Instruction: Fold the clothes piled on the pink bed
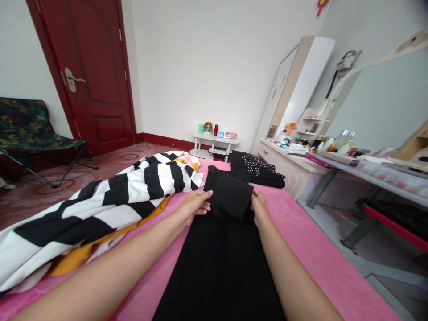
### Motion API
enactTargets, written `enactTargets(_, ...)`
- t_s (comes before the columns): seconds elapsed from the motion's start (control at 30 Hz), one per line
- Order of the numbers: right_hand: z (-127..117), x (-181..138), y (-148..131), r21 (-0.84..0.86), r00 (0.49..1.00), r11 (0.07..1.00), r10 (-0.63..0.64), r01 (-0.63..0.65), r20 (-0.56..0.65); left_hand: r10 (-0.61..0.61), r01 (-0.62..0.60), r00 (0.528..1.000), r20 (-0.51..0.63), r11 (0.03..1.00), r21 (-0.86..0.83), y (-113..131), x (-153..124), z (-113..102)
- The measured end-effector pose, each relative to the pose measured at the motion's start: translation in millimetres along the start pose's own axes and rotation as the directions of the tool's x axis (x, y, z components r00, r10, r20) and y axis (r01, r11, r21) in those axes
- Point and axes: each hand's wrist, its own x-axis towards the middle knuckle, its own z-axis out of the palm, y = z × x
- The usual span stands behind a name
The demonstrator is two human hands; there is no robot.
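A long black garment [220, 263] lies flat on the pink bed sheet [310, 258], running away from me. Its far end is folded back into a thick flap [230, 196]. My left hand [195, 203] grips the flap's left edge, fingers curled on the fabric. My right hand [259, 206] holds the flap's right edge, its fingers partly hidden under the cloth. Both forearms stretch out over the garment.
A black-and-white striped cloth [110, 196] over an orange one [76, 256] lies to the left. A black dotted garment [259, 169] sits beyond. A cluttered white dresser [294, 156] stands right, a small white table [214, 140] ahead, a folding chair [33, 133] and red door [96, 71] left.
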Motion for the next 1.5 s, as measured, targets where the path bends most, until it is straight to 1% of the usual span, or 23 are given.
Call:
enactTargets(0.07, -0.4, -0.8, -12.6, -0.109, 0.995, 0.989, -0.097, 0.099, 0.017, 0.012, -0.013, 1.0, 0.003, 1.0, 0.013, -5.0, 3.4, -3.8)
enactTargets(0.13, -2.1, -3.3, -30.5, -0.26, 0.962, 0.927, -0.25, 0.269, 0.107, 0.044, -0.044, 0.999, 0.004, 0.999, 0.031, -7.1, 4.3, -4.7)
enactTargets(0.2, -4.4, -6.7, -52.3, -0.345, 0.897, 0.831, -0.373, 0.437, 0.239, 0.066, -0.066, 0.998, -0.004, 0.997, 0.045, -6.5, 4.0, -4.5)
enactTargets(0.27, -6.7, -10.2, -75.3, -0.337, 0.813, 0.752, -0.442, 0.566, 0.38, 0.084, -0.084, 0.996, -0.005, 0.995, 0.052, -4.1, 2.7, -4.5)
enactTargets(0.37, -10.0, -15.5, -106.5, -0.226, 0.665, 0.696, -0.461, 0.682, 0.587, 0.144, -0.145, 0.989, 0.029, 0.988, 0.051, 0.6, -0.6, -4.4)
enactTargets(0.4, -11.3, -17.4, -115.3, -0.197, 0.63, 0.698, -0.441, 0.688, 0.639, 0.163, -0.165, 0.986, 0.042, 0.985, 0.05, 2.2, -1.9, -4.0)
enactTargets(0.47, -14.5, -21.3, -130.6, -0.18, 0.603, 0.718, -0.389, 0.672, 0.696, 0.189, -0.192, 0.98, 0.054, 0.98, 0.051, 5.2, -4.8, -2.3)
enactTargets(0.57, -20.9, -27.1, -150.9, -0.207, 0.63, 0.734, -0.361, 0.647, 0.688, 0.208, -0.21, 0.976, 0.066, 0.977, 0.039, 10.1, -10.7, 0.4)
enactTargets(0.67, -28.7, -32.3, -171.6, -0.19, 0.674, 0.779, -0.361, 0.598, 0.644, 0.337, -0.342, 0.932, 0.135, 0.94, 0.012, 19.3, -21.0, -1.3)
enactTargets(0.7, -31.4, -34.0, -178.2, -0.176, 0.702, 0.813, -0.345, 0.556, 0.624, 0.405, -0.414, 0.893, 0.195, 0.91, 0.003, 23.9, -25.5, -3.0)
enactTargets(0.77, -36.1, -37.1, -189.3, -0.155, 0.775, 0.879, -0.299, 0.45, 0.557, 0.503, -0.548, 0.78, 0.373, 0.836, 0.02, 34.7, -35.9, -6.8)
enactTargets(0.83, -39.4, -39.7, -196.8, -0.144, 0.851, 0.922, -0.263, 0.361, 0.454, 0.484, -0.65, 0.657, 0.578, 0.752, 0.108, 44.8, -46.5, -8.7)
enactTargets(0.9, -41.3, -41.9, -201.1, -0.125, 0.902, 0.944, -0.244, 0.305, 0.358, 0.393, -0.721, 0.576, 0.717, 0.657, 0.219, 50.9, -56.0, -6.9)
enactTargets(0.97, -43.1, -43.9, -204.6, -0.087, 0.924, 0.961, -0.223, 0.261, 0.311, 0.355, -0.761, 0.548, 0.757, 0.587, 0.276, 52.4, -63.3, -2.2)
enactTargets(1.07, -50.3, -47.5, -212.1, -0.046, 0.917, 0.97, -0.209, 0.238, 0.339, 0.448, -0.768, 0.584, 0.677, 0.575, 0.283, 52.3, -71.3, 3.3)
enactTargets(1.13, -59.7, -51.0, -219.1, -0.054, 0.872, 0.967, -0.2, 0.25, 0.446, 0.486, -0.743, 0.618, 0.618, 0.617, 0.257, 55.0, -76.2, 3.1)
enactTargets(1.17, -65.2, -53.2, -222.7, -0.063, 0.826, 0.964, -0.185, 0.257, 0.533, 0.467, -0.723, 0.623, 0.627, 0.65, 0.235, 57.4, -78.8, 2.1)
enactTargets(1.2, -70.6, -55.8, -226.1, -0.069, 0.755, 0.962, -0.161, 0.263, 0.635, 0.415, -0.697, 0.613, 0.672, 0.685, 0.212, 60.2, -81.5, 1.0)
enactTargets(1.23, -75.3, -58.8, -229.3, -0.073, 0.668, 0.961, -0.131, 0.268, 0.733, 0.338, -0.67, 0.577, 0.744, 0.716, 0.194, 62.9, -84.5, 0.2)
enactTargets(1.3, -81.1, -65.6, -234.7, -0.078, 0.496, 0.962, -0.065, 0.263, 0.866, 0.159, -0.628, 0.435, 0.886, 0.759, 0.172, 67.1, -90.8, 0.9)
enactTargets(1.33, -81.7, -69.1, -237.0, -0.087, 0.439, 0.963, -0.034, 0.253, 0.898, 0.084, -0.612, 0.354, 0.932, 0.774, 0.162, 68.2, -94.1, 2.5)
enactTargets(1.43, -77.7, -78.4, -242.7, -0.148, 0.359, 0.962, 0.058, 0.229, 0.932, -0.054, -0.57, 0.165, 0.985, 0.81, 0.14, 67.9, -102.9, 10.5)
enactTargets(1.5, -74.6, -81.8, -245.7, -0.159, 0.325, 0.961, 0.079, 0.227, 0.942, -0.136, -0.535, 0.101, 0.986, 0.828, 0.169, 65.2, -107.1, 15.9)
